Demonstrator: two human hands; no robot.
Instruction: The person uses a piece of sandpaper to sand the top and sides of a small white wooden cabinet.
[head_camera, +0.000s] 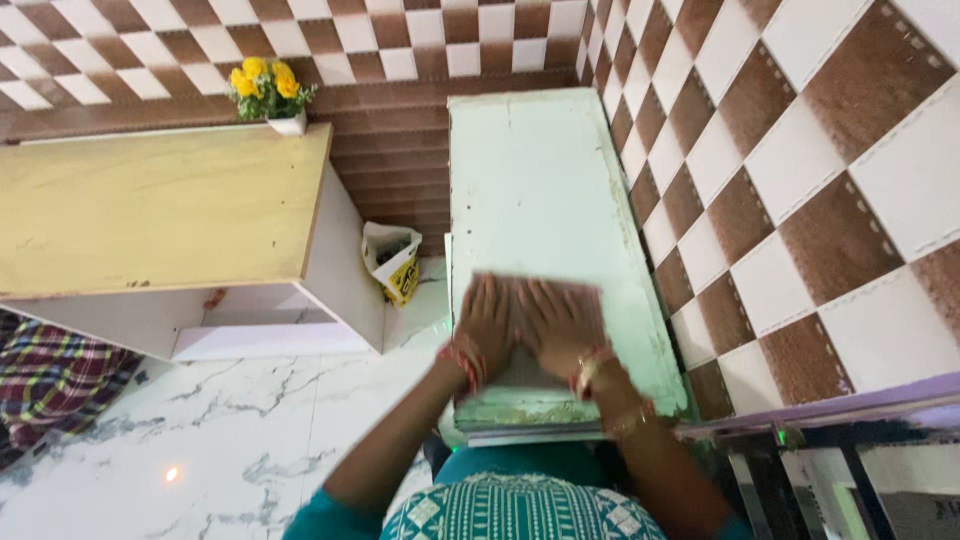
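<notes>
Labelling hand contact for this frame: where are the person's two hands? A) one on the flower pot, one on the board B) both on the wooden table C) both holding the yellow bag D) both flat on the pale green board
D: the left hand and right hand lie side by side, palms down, on a brownish patch of the pale green board.

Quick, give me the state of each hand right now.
Left hand: open, flat, palm down on the brownish cloth on the pale green surface.
Right hand: open, flat on the same cloth.
</notes>
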